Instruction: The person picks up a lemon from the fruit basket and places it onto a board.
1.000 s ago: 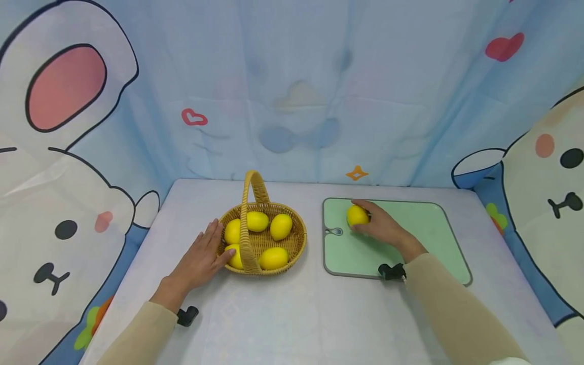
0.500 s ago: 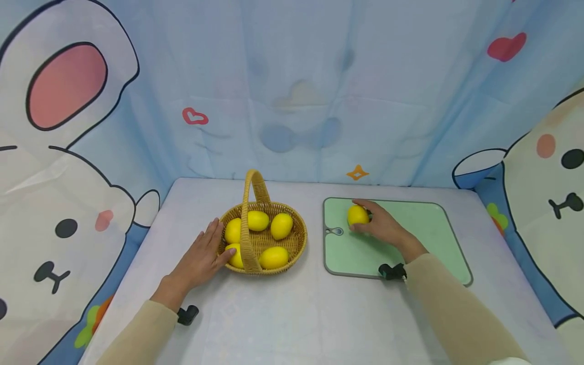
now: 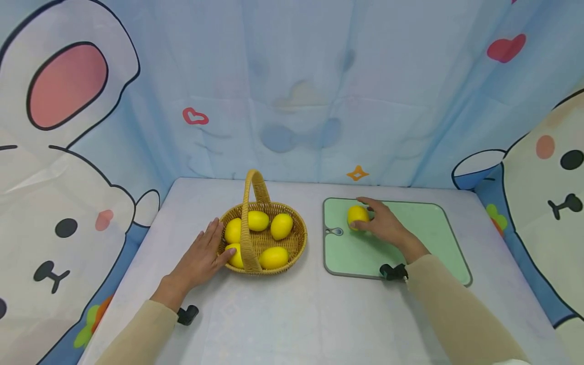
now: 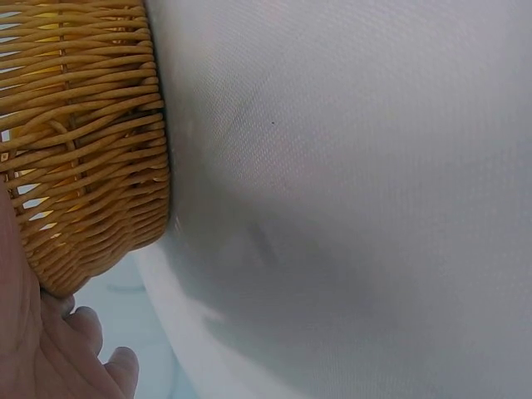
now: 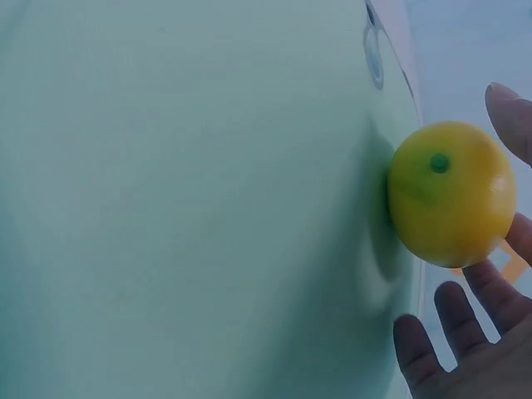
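Note:
A yellow lemon point(image 3: 358, 217) rests on the pale green cutting board point(image 3: 401, 253), towards its left side. Around it my right hand point(image 3: 383, 221) has its fingers spread; in the right wrist view the thumb point(image 5: 511, 120) stands off the lemon's surface, while a finger lies close behind it. My left hand point(image 3: 198, 258) lies with straight fingers along the left side of a wicker basket point(image 3: 298, 243). Its thumb reaches over the rim, by a lemon. Several more lemons, one of them at the front point(image 3: 274, 258), lie in the basket. From the left wrist, the woven wall point(image 4: 91, 125) shows close up.
Both the basket and board stand on a white-covered table point(image 3: 283, 314). An arched handle point(image 3: 246, 223) rises over the basket. Behind the table hangs a blue curtain point(image 3: 301, 76) with cartoon prints. Small black wrist cameras sit on both wrists.
My right hand's fingers have spread away from the lemon, and its index finger has lifted off. The lemon stays at nearly the same spot on the board. My left hand has not moved.

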{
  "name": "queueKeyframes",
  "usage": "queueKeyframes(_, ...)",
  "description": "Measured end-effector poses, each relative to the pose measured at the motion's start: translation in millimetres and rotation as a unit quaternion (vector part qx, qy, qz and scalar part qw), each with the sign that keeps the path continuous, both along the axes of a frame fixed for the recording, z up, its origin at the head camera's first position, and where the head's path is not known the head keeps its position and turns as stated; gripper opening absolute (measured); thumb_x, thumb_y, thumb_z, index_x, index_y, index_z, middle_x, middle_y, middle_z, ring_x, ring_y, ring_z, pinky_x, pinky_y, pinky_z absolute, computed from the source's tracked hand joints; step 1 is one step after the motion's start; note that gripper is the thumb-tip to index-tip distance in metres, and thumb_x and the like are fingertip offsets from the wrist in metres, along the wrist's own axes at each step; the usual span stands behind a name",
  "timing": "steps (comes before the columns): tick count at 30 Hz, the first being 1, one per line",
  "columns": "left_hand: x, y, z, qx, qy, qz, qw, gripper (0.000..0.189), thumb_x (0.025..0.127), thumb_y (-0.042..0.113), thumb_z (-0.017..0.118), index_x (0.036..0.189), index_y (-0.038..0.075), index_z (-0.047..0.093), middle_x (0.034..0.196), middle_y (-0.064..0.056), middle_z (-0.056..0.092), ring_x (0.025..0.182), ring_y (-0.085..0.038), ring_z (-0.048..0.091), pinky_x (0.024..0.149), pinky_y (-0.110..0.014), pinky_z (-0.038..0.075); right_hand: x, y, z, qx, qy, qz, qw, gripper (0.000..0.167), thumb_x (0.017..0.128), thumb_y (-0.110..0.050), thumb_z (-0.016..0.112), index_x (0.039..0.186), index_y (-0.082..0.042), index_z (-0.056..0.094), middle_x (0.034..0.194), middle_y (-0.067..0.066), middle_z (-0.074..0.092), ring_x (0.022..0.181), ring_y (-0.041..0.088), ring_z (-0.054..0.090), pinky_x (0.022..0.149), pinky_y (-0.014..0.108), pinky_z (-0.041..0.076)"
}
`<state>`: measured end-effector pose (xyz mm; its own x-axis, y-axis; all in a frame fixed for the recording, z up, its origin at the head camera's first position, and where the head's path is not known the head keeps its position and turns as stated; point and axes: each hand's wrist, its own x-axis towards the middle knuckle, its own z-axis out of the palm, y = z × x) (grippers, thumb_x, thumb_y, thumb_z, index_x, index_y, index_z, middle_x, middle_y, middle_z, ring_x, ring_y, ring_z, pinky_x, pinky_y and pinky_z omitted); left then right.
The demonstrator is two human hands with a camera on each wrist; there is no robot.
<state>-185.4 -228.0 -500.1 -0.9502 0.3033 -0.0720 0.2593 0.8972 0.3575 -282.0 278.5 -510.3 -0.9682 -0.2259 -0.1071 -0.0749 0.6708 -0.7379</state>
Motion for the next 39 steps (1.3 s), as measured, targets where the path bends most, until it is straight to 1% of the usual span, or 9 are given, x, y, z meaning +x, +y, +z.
queueKeyframes(5, -0.5, -0.1, -0.9, 0.004, 0.001, -0.001, 1.0, 0.093, 0.109, 0.061, 0.044, 0.169, 0.0, 0.007, 0.178, -0.018, 0.003, 0.164, -0.036, 0.012, 0.134, -0.055, 0.014, 2.3, -2.1, 9.7, 0.006, 0.032, -0.013, 0.9994, 0.087, 0.096, -0.044, 0.078, 0.165, -0.012, 0.034, 0.172, 0.022, 0.025, 0.154, 0.051, 0.025, 0.119, 0.075, 0.029)
queueKeyframes(11, -0.4, -1.3, -1.6, 0.003, 0.008, -0.002, 1.0, 0.092, 0.109, 0.06, 0.044, 0.168, 0.0, 0.008, 0.178, -0.018, 0.004, 0.164, -0.036, 0.013, 0.134, -0.055, 0.014, 5.3, -16.0, 26.6, -0.01, 0.078, -0.007, 0.9968, 0.085, 0.097, -0.044, 0.077, 0.165, -0.015, 0.036, 0.172, 0.016, 0.028, 0.155, 0.045, 0.023, 0.121, 0.069, 0.031)
queueKeyframes(16, -0.8, -2.2, -2.3, 0.004, 0.006, 0.001, 1.0, 0.093, 0.109, 0.062, 0.043, 0.168, 0.0, 0.009, 0.178, -0.018, 0.004, 0.164, -0.036, 0.013, 0.134, -0.055, 0.014, 11.4, -50.2, 44.4, -0.05, 0.101, 0.015, 0.9935, 0.081, 0.094, -0.037, 0.082, 0.161, -0.018, 0.042, 0.17, 0.01, 0.033, 0.154, 0.038, 0.03, 0.122, 0.064, 0.033)
queueKeyframes(19, -1.0, -2.5, -3.1, 0.004, 0.005, 0.003, 1.0, 0.093, 0.108, 0.062, 0.042, 0.168, 0.0, 0.008, 0.178, -0.018, 0.004, 0.164, -0.036, 0.013, 0.134, -0.054, 0.014, 16.7, -79.9, 54.1, -0.074, 0.107, 0.049, 0.9903, 0.077, 0.094, -0.031, 0.082, 0.16, -0.017, 0.044, 0.169, 0.009, 0.034, 0.152, 0.036, 0.035, 0.123, 0.061, 0.034)
queueKeyframes(21, -0.8, -2.8, -3.2, 0.006, 0.004, 0.004, 1.0, 0.093, 0.108, 0.062, 0.042, 0.168, 0.0, 0.008, 0.178, -0.018, 0.003, 0.164, -0.036, 0.012, 0.134, -0.054, 0.013, 21.2, -100.4, 59.1, -0.093, 0.096, 0.074, 0.9883, 0.075, 0.095, -0.027, 0.082, 0.159, -0.019, 0.045, 0.17, 0.008, 0.032, 0.151, 0.036, 0.038, 0.122, 0.06, 0.037)
queueKeyframes(24, -0.3, -2.8, -3.2, 0.012, 0.002, 0.005, 0.9999, 0.093, 0.108, 0.062, 0.043, 0.168, 0.0, 0.008, 0.178, -0.018, 0.003, 0.164, -0.036, 0.012, 0.134, -0.054, 0.013, 24.5, -129.7, 58.6, -0.117, 0.079, 0.107, 0.9842, 0.072, 0.096, -0.024, 0.081, 0.159, -0.02, 0.046, 0.169, 0.006, 0.034, 0.149, 0.034, 0.04, 0.122, 0.057, 0.041)
queueKeyframes(28, -0.3, -2.7, -3.8, 0.017, -0.001, 0.003, 0.9998, 0.093, 0.108, 0.063, 0.042, 0.169, 0.001, 0.007, 0.178, -0.017, 0.003, 0.165, -0.036, 0.011, 0.134, -0.054, 0.013, 25.9, -159.4, 49.5, -0.137, 0.062, 0.145, 0.9779, 0.069, 0.097, -0.021, 0.079, 0.158, -0.018, 0.046, 0.166, 0.005, 0.039, 0.149, 0.036, 0.041, 0.121, 0.054, 0.043)
queueKeyframes(32, -0.9, -1.7, -4.3, 0.018, -0.003, 0.0, 0.9998, 0.093, 0.108, 0.064, 0.04, 0.169, 0.002, 0.006, 0.178, -0.017, 0.001, 0.165, -0.035, 0.01, 0.134, -0.054, 0.012, 25.5, -178.3, 41.6, -0.113, 0.05, 0.153, 0.9804, 0.068, 0.098, -0.021, 0.078, 0.158, -0.019, 0.047, 0.168, 0.004, 0.037, 0.154, 0.035, 0.039, 0.123, 0.055, 0.04)
queueKeyframes(39, -1.2, -1.4, -4.4, 0.02, -0.002, 0.003, 0.9998, 0.093, 0.108, 0.063, 0.042, 0.169, 0.002, 0.006, 0.178, -0.016, 0.002, 0.165, -0.035, 0.011, 0.134, -0.054, 0.013, 23.7, -200.1, 38.3, -0.061, 0.041, 0.151, 0.9858, 0.07, 0.097, -0.017, 0.077, 0.159, -0.022, 0.045, 0.169, 0.003, 0.038, 0.157, 0.03, 0.035, 0.129, 0.053, 0.031)
